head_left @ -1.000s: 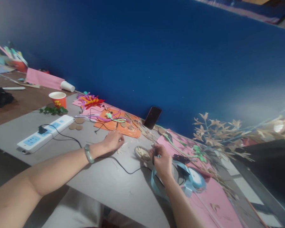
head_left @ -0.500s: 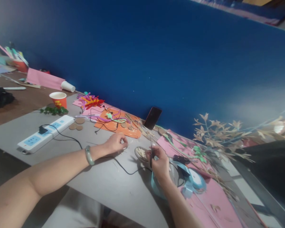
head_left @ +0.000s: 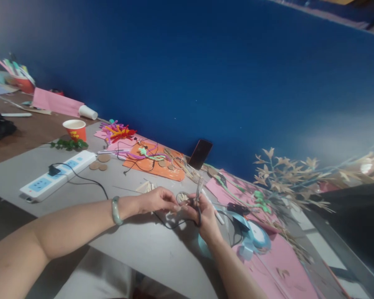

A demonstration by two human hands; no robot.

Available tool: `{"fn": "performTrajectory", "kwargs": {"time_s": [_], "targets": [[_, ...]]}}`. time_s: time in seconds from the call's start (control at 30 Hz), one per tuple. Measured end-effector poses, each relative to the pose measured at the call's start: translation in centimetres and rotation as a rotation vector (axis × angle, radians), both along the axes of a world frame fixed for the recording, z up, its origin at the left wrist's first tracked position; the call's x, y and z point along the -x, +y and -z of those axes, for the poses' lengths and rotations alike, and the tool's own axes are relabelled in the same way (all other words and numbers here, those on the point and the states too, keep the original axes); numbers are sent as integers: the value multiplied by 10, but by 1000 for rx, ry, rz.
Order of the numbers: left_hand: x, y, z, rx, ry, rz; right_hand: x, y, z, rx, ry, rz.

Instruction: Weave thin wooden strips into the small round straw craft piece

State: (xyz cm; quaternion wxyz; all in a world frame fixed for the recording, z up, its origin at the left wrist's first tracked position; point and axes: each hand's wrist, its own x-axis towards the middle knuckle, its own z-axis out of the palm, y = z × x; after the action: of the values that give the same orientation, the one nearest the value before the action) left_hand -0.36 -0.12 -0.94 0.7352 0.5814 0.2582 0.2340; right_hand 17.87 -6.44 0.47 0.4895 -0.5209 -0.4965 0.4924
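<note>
Above the grey tabletop (head_left: 137,245), the right hand (head_left: 208,218) grasps black-handled metal scissors (head_left: 197,193), blades pointing up and away from the grip. Just left of it, the left hand (head_left: 158,200) is pinched together; whether it holds anything cannot be told. A light-blue ribbon spool (head_left: 258,234) lies right of the grip.

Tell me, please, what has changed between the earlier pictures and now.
The left hand has moved rightward, away from the pale strips, and is now close beside the right hand, which keeps hold of the scissors. The phone and power strip stayed put.
</note>
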Motion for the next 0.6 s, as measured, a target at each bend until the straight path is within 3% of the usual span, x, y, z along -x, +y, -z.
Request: {"fn": "performTrajectory", "kwargs": {"time_s": [0.3, 0.6], "targets": [[2, 1, -2, 6, 70, 23, -1, 2, 6, -41, 18, 70], [3, -3, 3, 10, 124, 154, 1, 0, 8, -111, -151, -29]]}}
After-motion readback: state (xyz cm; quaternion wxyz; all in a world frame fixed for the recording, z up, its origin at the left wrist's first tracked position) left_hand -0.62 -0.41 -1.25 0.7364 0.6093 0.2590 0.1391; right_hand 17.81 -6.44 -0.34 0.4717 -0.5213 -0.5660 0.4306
